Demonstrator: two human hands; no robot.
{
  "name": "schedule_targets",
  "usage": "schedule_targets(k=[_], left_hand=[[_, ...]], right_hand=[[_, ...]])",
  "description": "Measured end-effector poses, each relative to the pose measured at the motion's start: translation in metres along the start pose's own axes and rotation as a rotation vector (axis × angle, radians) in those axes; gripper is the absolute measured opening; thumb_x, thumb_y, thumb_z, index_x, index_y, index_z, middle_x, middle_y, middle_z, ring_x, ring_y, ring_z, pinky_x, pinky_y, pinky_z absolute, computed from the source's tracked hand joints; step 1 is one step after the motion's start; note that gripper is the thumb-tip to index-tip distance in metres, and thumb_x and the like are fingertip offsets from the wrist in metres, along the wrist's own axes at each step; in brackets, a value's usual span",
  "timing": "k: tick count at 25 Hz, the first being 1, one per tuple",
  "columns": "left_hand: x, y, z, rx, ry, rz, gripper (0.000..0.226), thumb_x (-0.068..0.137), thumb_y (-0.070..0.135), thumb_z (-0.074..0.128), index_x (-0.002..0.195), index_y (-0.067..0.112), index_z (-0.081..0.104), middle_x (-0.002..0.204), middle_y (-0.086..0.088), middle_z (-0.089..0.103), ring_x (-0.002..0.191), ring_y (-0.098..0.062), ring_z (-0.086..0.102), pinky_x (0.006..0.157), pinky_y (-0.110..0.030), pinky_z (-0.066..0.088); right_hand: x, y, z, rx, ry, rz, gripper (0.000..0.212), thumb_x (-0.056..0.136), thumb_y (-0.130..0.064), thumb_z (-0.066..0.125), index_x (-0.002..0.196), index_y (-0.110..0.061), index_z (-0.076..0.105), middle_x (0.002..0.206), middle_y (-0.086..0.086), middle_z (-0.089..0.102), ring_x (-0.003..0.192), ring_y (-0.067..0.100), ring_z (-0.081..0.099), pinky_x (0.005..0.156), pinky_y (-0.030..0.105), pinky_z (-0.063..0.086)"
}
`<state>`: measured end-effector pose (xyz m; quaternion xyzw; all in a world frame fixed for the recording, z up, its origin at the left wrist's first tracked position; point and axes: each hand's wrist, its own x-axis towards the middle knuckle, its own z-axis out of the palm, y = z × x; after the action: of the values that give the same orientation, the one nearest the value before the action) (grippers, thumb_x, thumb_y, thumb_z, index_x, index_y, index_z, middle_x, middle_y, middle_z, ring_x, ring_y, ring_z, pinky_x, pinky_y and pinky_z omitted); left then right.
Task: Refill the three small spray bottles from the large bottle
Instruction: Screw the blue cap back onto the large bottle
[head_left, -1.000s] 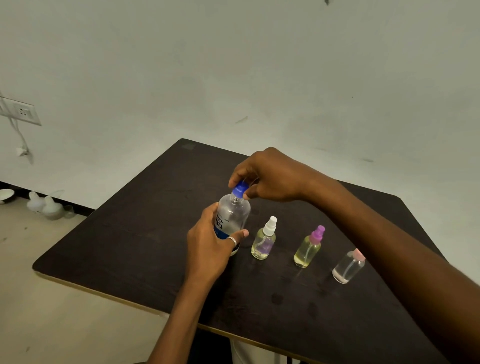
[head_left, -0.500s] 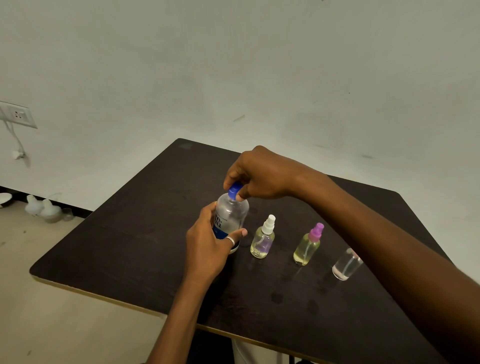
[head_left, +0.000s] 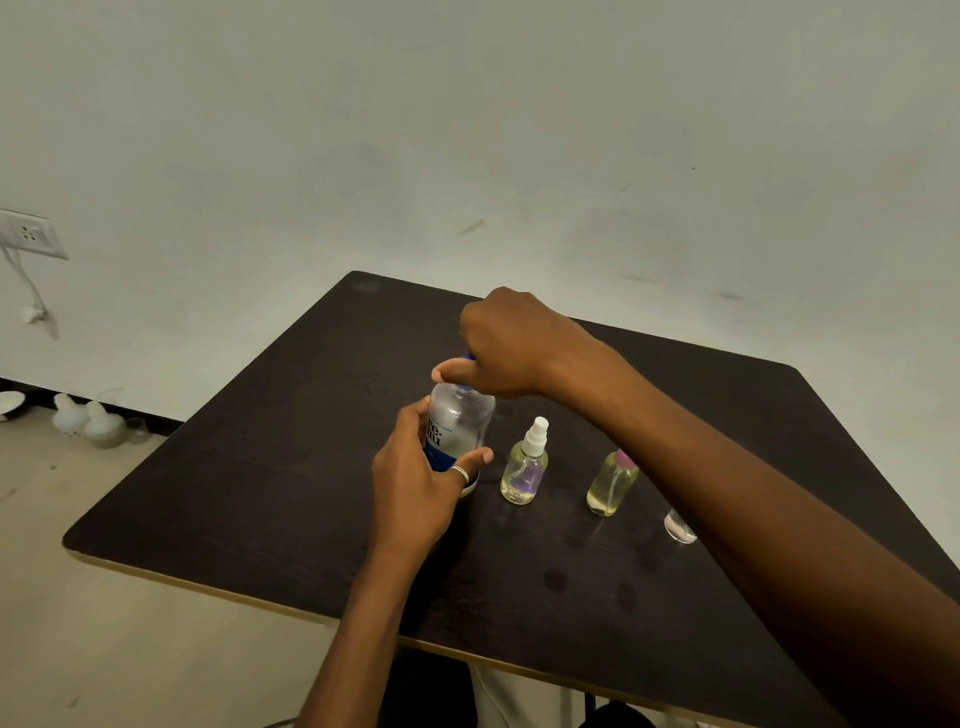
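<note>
single head view, looking forward-down, close over dark table (head_left: 270, 499).

The left hand (head_left: 415, 488) is wrapped around the side of the large bottle (head_left: 460, 431), its thumb laid across the front and a ring worn on it. The left forearm is raised from the lower edge of the view. The right hand (head_left: 511, 345) is closed over the blue cap (head_left: 467, 358), knuckles upward, thumb pressed beneath. The right forearm is stretched in from the lower right.
</note>
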<state>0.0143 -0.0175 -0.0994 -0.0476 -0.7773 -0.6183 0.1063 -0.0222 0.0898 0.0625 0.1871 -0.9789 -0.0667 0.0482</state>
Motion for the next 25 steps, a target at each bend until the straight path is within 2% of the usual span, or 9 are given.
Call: schedule_targets(k=[4, 7, 9, 11, 13, 18, 21, 23, 25], left_hand=[[0.0, 0.001, -0.002, -0.009, -0.008, -0.005, 0.07, 0.069, 0.032, 0.088, 0.127, 0.029, 0.05, 0.118, 0.017, 0.06, 0.099, 0.008, 0.058, 0.072, 0.004, 0.041], [0.0, 0.002, -0.001, -0.014, -0.018, -0.008, 0.073, 0.069, 0.032, 0.088, 0.13, 0.027, 0.049, 0.123, 0.015, 0.06, 0.108, -0.001, 0.058, 0.071, 0.001, 0.043], [-0.001, 0.002, -0.001, -0.026, -0.015, -0.01, 0.073, 0.068, 0.031, 0.088, 0.13, 0.028, 0.049, 0.122, 0.014, 0.06, 0.105, 0.001, 0.058, 0.071, 0.002, 0.043], [0.0, 0.002, -0.002, -0.025, -0.013, -0.014, 0.072, 0.068, 0.032, 0.089, 0.129, 0.029, 0.05, 0.12, 0.015, 0.061, 0.101, 0.003, 0.058, 0.071, 0.003, 0.042], [0.0, 0.002, -0.002, -0.019, -0.017, -0.014, 0.073, 0.068, 0.033, 0.089, 0.129, 0.029, 0.05, 0.119, 0.016, 0.06, 0.1, 0.004, 0.058, 0.071, 0.004, 0.042], [0.0, 0.001, -0.002, -0.02, -0.014, -0.007, 0.073, 0.069, 0.033, 0.088, 0.13, 0.029, 0.048, 0.12, 0.016, 0.059, 0.105, -0.002, 0.057, 0.072, 0.004, 0.041], [0.0, 0.0, -0.002, -0.013, -0.012, 0.003, 0.072, 0.069, 0.033, 0.088, 0.129, 0.027, 0.049, 0.121, 0.014, 0.059, 0.106, -0.003, 0.058, 0.072, 0.001, 0.044], [0.0, 0.0, -0.002, -0.017, -0.011, 0.001, 0.072, 0.069, 0.032, 0.088, 0.129, 0.027, 0.049, 0.122, 0.013, 0.06, 0.108, -0.004, 0.059, 0.072, 0.0, 0.045], [0.0, 0.0, -0.001, -0.021, -0.011, 0.0, 0.072, 0.069, 0.032, 0.088, 0.129, 0.027, 0.049, 0.122, 0.013, 0.06, 0.107, -0.004, 0.058, 0.073, 0.002, 0.044]], right_hand=[[-0.001, -0.002, 0.004, 0.008, 0.026, 0.051, 0.058, 0.091, -0.059, 0.051, 0.055, -0.015, 0.04, 0.054, 0.0, 0.044, 0.051, 0.012, 0.042, 0.051, 0.025, 0.031], [-0.001, 0.008, -0.003, 0.083, 0.018, 0.006, 0.063, 0.089, -0.065, 0.047, 0.059, -0.011, 0.057, 0.055, 0.002, 0.054, 0.051, 0.013, 0.049, 0.055, 0.031, 0.046], [-0.002, 0.015, -0.01, 0.134, -0.032, -0.073, 0.044, 0.091, -0.056, 0.054, 0.087, -0.016, 0.072, 0.08, 0.001, 0.07, 0.071, 0.013, 0.062, 0.073, 0.034, 0.054], [-0.003, 0.018, -0.016, 0.138, -0.114, -0.165, 0.029, 0.091, -0.037, 0.064, 0.114, -0.021, 0.071, 0.109, -0.005, 0.072, 0.095, 0.01, 0.064, 0.086, 0.029, 0.052], [-0.003, 0.017, -0.014, 0.136, -0.135, -0.213, 0.03, 0.09, -0.022, 0.067, 0.119, -0.02, 0.069, 0.118, -0.005, 0.07, 0.102, 0.009, 0.063, 0.089, 0.023, 0.049], [0.001, 0.012, -0.01, 0.126, -0.074, -0.198, 0.025, 0.087, -0.014, 0.068, 0.112, -0.013, 0.073, 0.112, -0.001, 0.072, 0.095, 0.013, 0.066, 0.087, 0.027, 0.053], [0.002, 0.009, -0.005, 0.085, -0.046, -0.167, 0.02, 0.088, -0.023, 0.066, 0.094, -0.006, 0.075, 0.093, 0.005, 0.074, 0.077, 0.017, 0.066, 0.077, 0.035, 0.056], [0.004, 0.008, 0.001, 0.071, -0.022, -0.112, 0.031, 0.09, -0.032, 0.063, 0.083, -0.003, 0.072, 0.079, 0.011, 0.071, 0.062, 0.017, 0.058, 0.067, 0.037, 0.053], [0.003, 0.007, 0.007, 0.08, -0.007, -0.051, 0.039, 0.092, -0.042, 0.06, 0.083, -0.005, 0.069, 0.073, 0.009, 0.066, 0.059, 0.015, 0.054, 0.062, 0.034, 0.049]])
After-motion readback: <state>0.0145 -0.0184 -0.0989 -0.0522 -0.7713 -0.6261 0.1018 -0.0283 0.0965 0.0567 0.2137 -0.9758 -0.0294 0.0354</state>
